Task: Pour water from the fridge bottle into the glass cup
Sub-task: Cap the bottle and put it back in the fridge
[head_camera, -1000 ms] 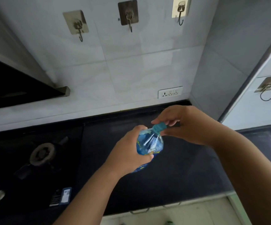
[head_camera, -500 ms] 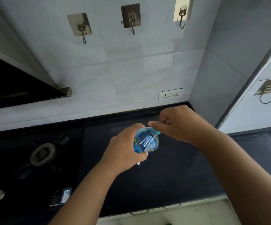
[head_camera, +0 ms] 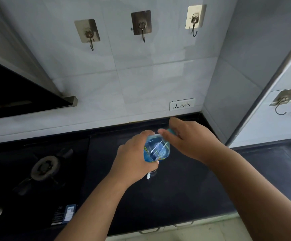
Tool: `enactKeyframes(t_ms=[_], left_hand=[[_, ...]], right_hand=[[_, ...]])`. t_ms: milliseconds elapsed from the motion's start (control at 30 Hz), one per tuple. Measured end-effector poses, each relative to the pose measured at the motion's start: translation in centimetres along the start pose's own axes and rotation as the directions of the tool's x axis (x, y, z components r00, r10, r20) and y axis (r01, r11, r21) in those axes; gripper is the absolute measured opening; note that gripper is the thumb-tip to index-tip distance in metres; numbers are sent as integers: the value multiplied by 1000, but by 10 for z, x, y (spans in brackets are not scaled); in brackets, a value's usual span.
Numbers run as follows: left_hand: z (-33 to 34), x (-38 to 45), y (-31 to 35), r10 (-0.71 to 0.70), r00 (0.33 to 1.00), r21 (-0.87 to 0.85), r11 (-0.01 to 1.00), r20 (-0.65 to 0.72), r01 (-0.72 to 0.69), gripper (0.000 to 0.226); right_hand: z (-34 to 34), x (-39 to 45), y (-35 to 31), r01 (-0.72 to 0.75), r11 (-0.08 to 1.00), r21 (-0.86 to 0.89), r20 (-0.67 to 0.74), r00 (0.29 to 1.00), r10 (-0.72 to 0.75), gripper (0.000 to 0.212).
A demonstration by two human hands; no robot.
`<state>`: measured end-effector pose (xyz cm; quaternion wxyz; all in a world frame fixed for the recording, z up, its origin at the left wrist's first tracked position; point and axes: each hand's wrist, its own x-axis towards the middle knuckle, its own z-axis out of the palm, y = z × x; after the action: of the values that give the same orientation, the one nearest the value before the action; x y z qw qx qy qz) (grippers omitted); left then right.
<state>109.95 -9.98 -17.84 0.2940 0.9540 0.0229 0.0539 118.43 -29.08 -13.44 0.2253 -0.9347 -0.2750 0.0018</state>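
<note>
Gas burner at bench left end. Left hand clamped round blue bottle, held above mid bench. Right hand pinches teal cap at bottle top. Step judged: unscrewing cap. Next: lift cap clear, find glass cup, not in view, keep bottle upright.

Black gas hob burner on dark countertop; three adhesive metal wall hooks; white socket strip on pale tiled wall.
</note>
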Motion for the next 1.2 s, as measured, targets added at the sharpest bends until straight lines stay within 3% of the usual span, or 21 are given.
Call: enactKeyframes(t_ms=[67, 133, 267, 333, 400, 467, 567, 633, 733, 800, 867, 933, 1000, 1100, 1133, 1200], left_hand=[[1, 1, 2, 18, 1000, 48, 999, 3, -18, 85], [1, 3, 2, 17, 1000, 39, 999, 20, -18, 85], [-4, 3, -1, -24, 1000, -67, 997, 20, 26, 81], [-5, 3, -2, -12, 1000, -47, 999, 6, 13, 80], [-3, 4, 0, 13, 999, 25, 1000, -45, -12, 80], [2, 6, 0, 33, 996, 127, 992, -86, -22, 84], [6, 9, -3, 4, 998, 169, 986, -57, 6, 87], [2, 10, -6, -30, 1000, 65, 997, -8, 31, 85], [0, 10, -6, -60, 997, -94, 994, 39, 63, 85], [5, 10, -2, -36, 999, -45, 998, -18, 35, 82], [13, 10, 2, -11, 997, 125, 992, -79, 21, 83], [18, 11, 0, -22, 997, 199, 979, -80, 38, 86], [15, 13, -7, -71, 997, 68, 995, -4, 71, 86], [5, 15, -16, -97, 986, -182, 976, 138, 121, 87], [4, 14, -15, -80, 988, -162, 982, 135, 102, 87], [8, 13, -11, -42, 998, 12, 999, 37, 41, 85]], right_hand=[[4, 3, -3, -134, 982, -132, -31, 991, 131, 66], [5, 5, 0, -175, 980, -96, -15, 984, 175, 77], [6, 3, 14, 171, 985, -4, -79, 982, -170, 55], [7, 5, 17, 211, 977, 6, -79, 974, -210, 44], [11, 6, 13, 153, 988, 31, -103, 983, -149, 45], [14, 9, 7, -4, 999, -35, -99, 995, 1, 55], [15, 12, 4, -174, 975, -135, -46, 984, 170, 67], [17, 11, 6, -92, 993, -78, -77, 993, 86, 59], [25, 11, 7, 116, 992, -49, -255, 959, -124, 44], [27, 15, 4, 19, 997, -71, -297, 954, -39, 45], [25, 20, -1, -218, 968, -120, -159, 967, 198, 53], [22, 24, -1, -310, 937, -162, -2, 950, 313, 58], [25, 23, 5, -200, 977, -68, -1, 980, 200, 56], [37, 13, 9, 75, 995, -70, -279, 956, -91, 51], [38, 13, 7, 57, 994, -90, -327, 941, -84, 51], [35, 16, 1, -136, 986, -93, -228, 967, 112, 54]])
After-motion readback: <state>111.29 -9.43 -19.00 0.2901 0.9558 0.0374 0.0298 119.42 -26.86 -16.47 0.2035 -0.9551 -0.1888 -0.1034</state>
